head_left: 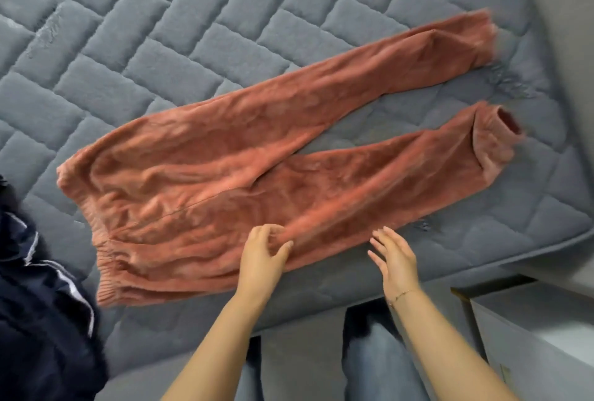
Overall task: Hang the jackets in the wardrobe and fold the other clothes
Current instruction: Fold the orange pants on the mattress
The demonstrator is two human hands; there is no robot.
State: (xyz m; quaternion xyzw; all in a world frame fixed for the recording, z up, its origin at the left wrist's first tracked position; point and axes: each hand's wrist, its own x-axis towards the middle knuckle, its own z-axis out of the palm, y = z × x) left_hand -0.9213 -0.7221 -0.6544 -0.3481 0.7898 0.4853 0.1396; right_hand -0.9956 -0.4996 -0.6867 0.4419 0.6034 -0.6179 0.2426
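Nearest to you, your left hand (262, 253) pinches the near edge of the fleecy terracotta-pink trousers (225, 169), with thumb and fingers curled into the soft cloth of the near leg. Your right hand (393, 259) is just to the right of it, with the fingers straight and a little spread, and it holds nothing; I cannot tell if it touches the cloth or only floats above its edge.

The trousers lie flat on the grey quilted mattress (160, 47). The ribbed waistband (107, 275) is at the near left, and the two legs run to the far right and open like a V, so a strip of mattress shows between them. Both cuffs stop close to the right edge of the mattress.

The step seems to be the first fold, leg onto leg. For this, take the near leg with both hands, one near the crotch and one further toward the cuff, and carry it away from you onto the far leg. Match the two cuffs and the side seams before you let go. Then smooth the wrinkles near the waistband with a flat palm, because thick fleece makes a fat fold if creases stay inside.

At the left, a dark navy garment with white stripes (41, 304) waits; keep the trousers apart from it.
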